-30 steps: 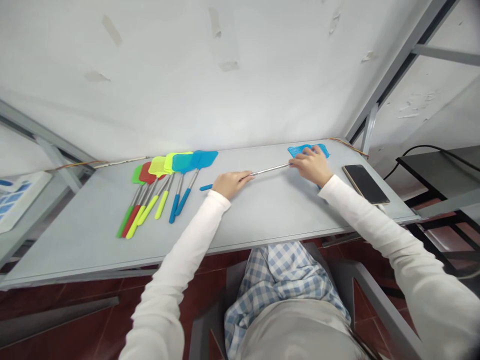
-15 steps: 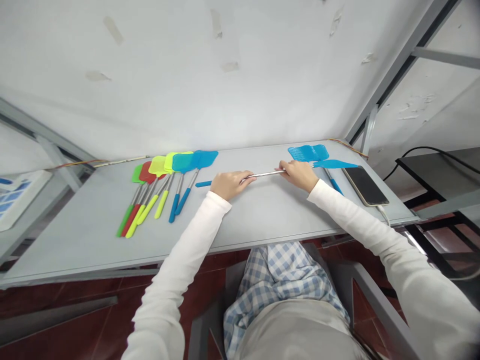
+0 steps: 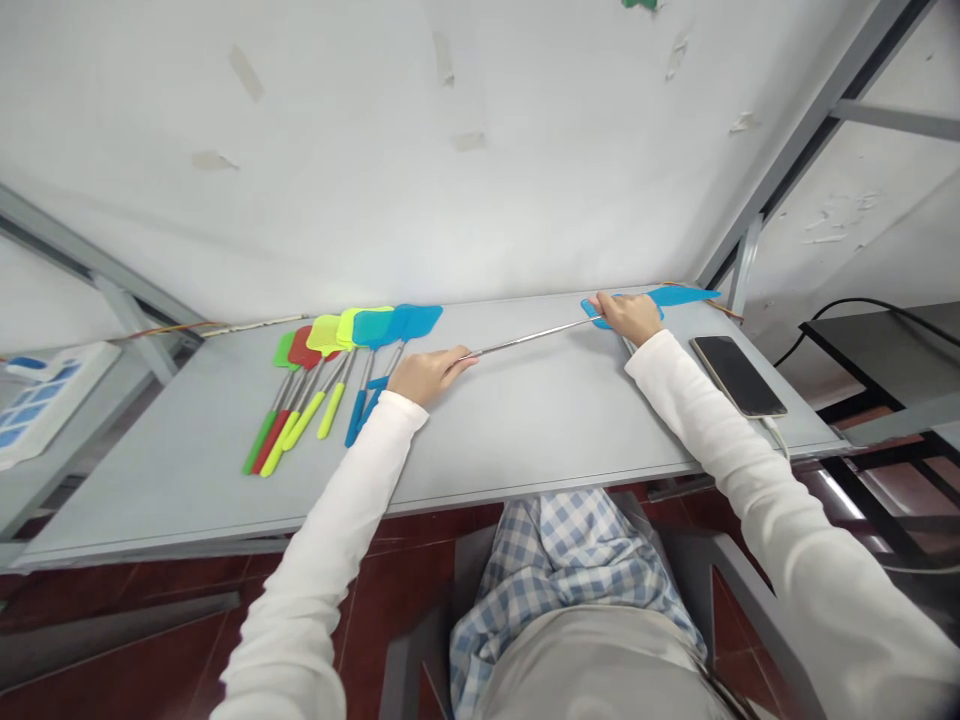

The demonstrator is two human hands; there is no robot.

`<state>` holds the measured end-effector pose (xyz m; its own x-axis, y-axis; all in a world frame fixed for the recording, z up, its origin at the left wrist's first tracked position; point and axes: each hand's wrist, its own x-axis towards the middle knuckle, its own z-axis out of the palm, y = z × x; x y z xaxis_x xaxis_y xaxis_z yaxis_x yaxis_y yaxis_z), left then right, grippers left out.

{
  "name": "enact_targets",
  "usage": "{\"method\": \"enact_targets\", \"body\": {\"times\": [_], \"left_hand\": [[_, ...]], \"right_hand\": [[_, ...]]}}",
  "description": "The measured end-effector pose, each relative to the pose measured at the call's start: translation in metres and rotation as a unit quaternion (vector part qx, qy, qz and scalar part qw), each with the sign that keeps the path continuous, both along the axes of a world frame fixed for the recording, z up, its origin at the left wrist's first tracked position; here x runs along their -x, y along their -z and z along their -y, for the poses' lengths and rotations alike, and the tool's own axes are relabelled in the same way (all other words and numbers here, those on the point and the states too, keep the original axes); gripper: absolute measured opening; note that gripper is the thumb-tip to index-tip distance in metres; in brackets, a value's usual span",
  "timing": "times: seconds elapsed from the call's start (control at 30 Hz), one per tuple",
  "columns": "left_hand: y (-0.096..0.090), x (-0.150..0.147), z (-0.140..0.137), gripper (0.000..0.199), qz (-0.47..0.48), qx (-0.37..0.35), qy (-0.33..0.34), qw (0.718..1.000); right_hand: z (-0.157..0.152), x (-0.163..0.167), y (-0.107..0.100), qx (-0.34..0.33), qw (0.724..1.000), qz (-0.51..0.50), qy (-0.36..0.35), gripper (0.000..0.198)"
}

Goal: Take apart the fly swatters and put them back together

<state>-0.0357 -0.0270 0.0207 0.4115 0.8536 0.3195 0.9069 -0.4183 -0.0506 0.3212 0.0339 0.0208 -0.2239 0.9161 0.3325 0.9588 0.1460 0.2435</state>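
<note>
Between my hands stretches a blue fly swatter with a thin metal telescopic rod. My left hand is closed around its handle end; a bit of blue handle shows past the hand. Near the paddle end, my right hand grips the rod, and the blue paddle points away to the right. Under my right hand lies another blue swatter, partly hidden by the hand and sleeve. Left of my left hand, a fanned row holds several swatters: green, red, yellow and blue.
The grey table runs along a white wall. A phone with a white cable lies at the right. A white box with blue pieces stands beyond the left end, and a dark stool-like frame beyond the right.
My hands have moved apart, the left one leftward and the right one rightward and up. More of the metal rod shows between them, and it now slants upward to the right.
</note>
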Motion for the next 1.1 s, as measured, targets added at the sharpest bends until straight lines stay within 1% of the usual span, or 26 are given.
{"method": "enact_targets", "body": {"times": [0.1, 0.27, 0.4, 0.53, 0.63, 0.7, 0.77, 0.9, 1.1], "left_hand": [[0.0, 0.004, -0.001, 0.047, 0.003, -0.01, -0.02, 1.0], [0.006, 0.003, -0.003, 0.043, 0.017, -0.008, -0.035, 0.999], [0.014, 0.008, -0.005, 0.041, 0.029, -0.001, -0.034, 0.999], [0.025, 0.012, -0.013, 0.041, 0.036, -0.003, -0.035, 0.999], [0.032, 0.007, -0.021, 0.042, 0.047, -0.002, -0.041, 0.998], [0.034, 0.002, -0.026, 0.043, 0.053, 0.002, -0.028, 0.998], [0.036, -0.005, -0.031, 0.042, 0.06, -0.001, -0.012, 0.998], [0.038, -0.016, -0.042, 0.042, 0.072, -0.028, -0.016, 0.997], [0.034, -0.015, -0.048, 0.05, 0.043, -0.022, -0.028, 0.998]], "right_hand": [[-0.006, 0.005, 0.003, -0.002, 1.0, -0.01, 0.001, 0.059], [-0.011, 0.018, 0.012, 0.01, 0.999, -0.02, 0.034, 0.063], [-0.01, 0.017, 0.013, 0.006, 0.999, -0.02, 0.027, 0.064], [-0.012, 0.018, 0.012, 0.006, 0.999, -0.026, 0.028, 0.065], [-0.013, 0.021, 0.016, 0.024, 0.998, -0.038, 0.044, 0.061], [-0.011, 0.023, 0.02, 0.047, 0.996, -0.047, 0.054, 0.057], [-0.008, 0.024, 0.025, 0.057, 0.995, -0.055, 0.065, 0.055], [-0.006, 0.022, 0.027, 0.033, 0.994, -0.058, 0.081, 0.058], [-0.009, 0.015, 0.026, 0.028, 0.995, -0.044, 0.086, 0.06]]}}
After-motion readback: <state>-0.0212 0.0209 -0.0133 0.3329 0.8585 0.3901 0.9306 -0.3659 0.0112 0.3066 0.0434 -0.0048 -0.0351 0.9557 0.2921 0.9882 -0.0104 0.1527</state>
